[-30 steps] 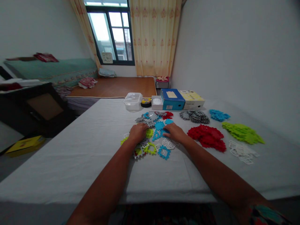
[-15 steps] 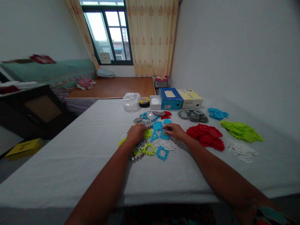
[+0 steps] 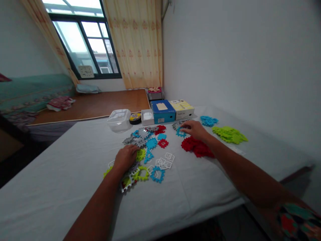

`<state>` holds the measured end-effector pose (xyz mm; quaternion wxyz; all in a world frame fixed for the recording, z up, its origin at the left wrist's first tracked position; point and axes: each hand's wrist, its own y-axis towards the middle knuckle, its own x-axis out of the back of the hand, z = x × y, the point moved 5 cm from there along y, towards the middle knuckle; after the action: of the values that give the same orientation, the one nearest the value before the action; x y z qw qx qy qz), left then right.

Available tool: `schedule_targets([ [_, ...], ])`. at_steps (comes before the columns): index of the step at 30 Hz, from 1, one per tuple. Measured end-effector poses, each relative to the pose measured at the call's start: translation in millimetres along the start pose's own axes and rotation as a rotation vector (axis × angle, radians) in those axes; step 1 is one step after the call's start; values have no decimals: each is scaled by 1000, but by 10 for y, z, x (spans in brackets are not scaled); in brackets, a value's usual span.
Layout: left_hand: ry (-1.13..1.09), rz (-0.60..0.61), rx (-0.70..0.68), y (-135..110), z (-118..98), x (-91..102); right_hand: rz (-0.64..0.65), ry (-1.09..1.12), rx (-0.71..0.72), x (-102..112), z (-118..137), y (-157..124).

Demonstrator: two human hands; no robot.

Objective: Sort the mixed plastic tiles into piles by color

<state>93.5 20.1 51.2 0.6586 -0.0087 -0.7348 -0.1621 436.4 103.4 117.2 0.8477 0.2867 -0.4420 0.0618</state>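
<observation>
Clearly, the right hand [image 3: 194,130] pinches a small blue toothed frame [image 3: 181,133] between thumb and fingertips, at the near edge of a gray heap [image 3: 177,125] of toothed pieces on the far right side of the scatter. The left hand [image 3: 126,156] lies palm down over the mixed pieces to the left, its fingertips beside a lime piece [image 3: 140,154] with notched edges; whether it grasps anything I cannot tell, since the knuckles cover that spot. Around it spread flat, plastic-looking shapes: a gray cluster [image 3: 140,143] with cog-like rims on the far side, a red square [image 3: 163,143] pierced by small openings, thin white lattice pieces [image 3: 164,163], and, nearest, a blue open frame [image 3: 157,174] with blunt teeth. To the right sit a matte red heap [image 3: 197,147], a lime heap [image 3: 229,134] and a blue heap [image 3: 209,121], all layered loosely. The pale, softly creased cloth [image 3: 62,167] runs beneath everything. Along its far side stand a clear, glossy tub [image 3: 119,118], a round black-and-yellow container [image 3: 135,118], a white open box [image 3: 147,117] and 2 rectangular cartons, blue [image 3: 163,111] and yellow [image 3: 182,108].
</observation>
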Motion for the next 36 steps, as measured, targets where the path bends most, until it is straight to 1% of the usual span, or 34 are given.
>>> schedule_targets([
  [2,-4,3,3,0,-7,7,-81,-42,-176,238,-611,43],
  [4,-1,7,2,-1,-10,10,-206,-172,-391,493,-1219,45],
  [5,1,8,-1,-2,-10,11,-248,-238,-466,600,-1472,40],
  [6,3,10,-5,-2,-9,9,-270,-292,-527,683,-1688,37],
  [8,0,11,-10,-2,-3,6,-276,-374,-614,770,-2002,49],
  [10,-10,8,-14,-1,4,2,-248,-439,-664,752,-2176,98],
  [12,-23,4,-16,-1,8,0,-195,-509,-672,650,-2246,191],
  [15,-23,8,-13,-4,8,-11,-100,-591,-620,431,-2262,375],
  [17,-13,7,-12,-9,8,-18,-64,-608,-593,317,-2270,476],
  [19,-8,2,-10,-17,10,-21,-53,-611,-585,261,-2285,533],
  [21,-11,2,-14,-25,12,-25,-50,-624,-587,259,-2293,544],
  [23,-16,5,-24,-31,14,-31,-79,-642,-610,307,-2275,521],
  [25,-17,-1,-30,-32,17,-36,-116,-646,-626,365,-2194,498],
  [27,-17,-12,-32,-28,19,-42,-134,-613,-582,374,-2011,513],
  [28,-16,-17,-32,-25,17,-45,-134,-584,-529,348,-1872,536],
  [30,-9,-23,-29,-19,8,-48,-124,-502,-385,230,-1504,582],
  [32,2,-22,-31,-16,-10,-47,-65,-387,-201,10,-1039,587],
  [34,10,-21,-36,-15,-29,-40,68,-261,10,-299,-522,514],
  [36,13,-18,-35,-16,-41,-35,223,-171,223,-635,-23,368],
])
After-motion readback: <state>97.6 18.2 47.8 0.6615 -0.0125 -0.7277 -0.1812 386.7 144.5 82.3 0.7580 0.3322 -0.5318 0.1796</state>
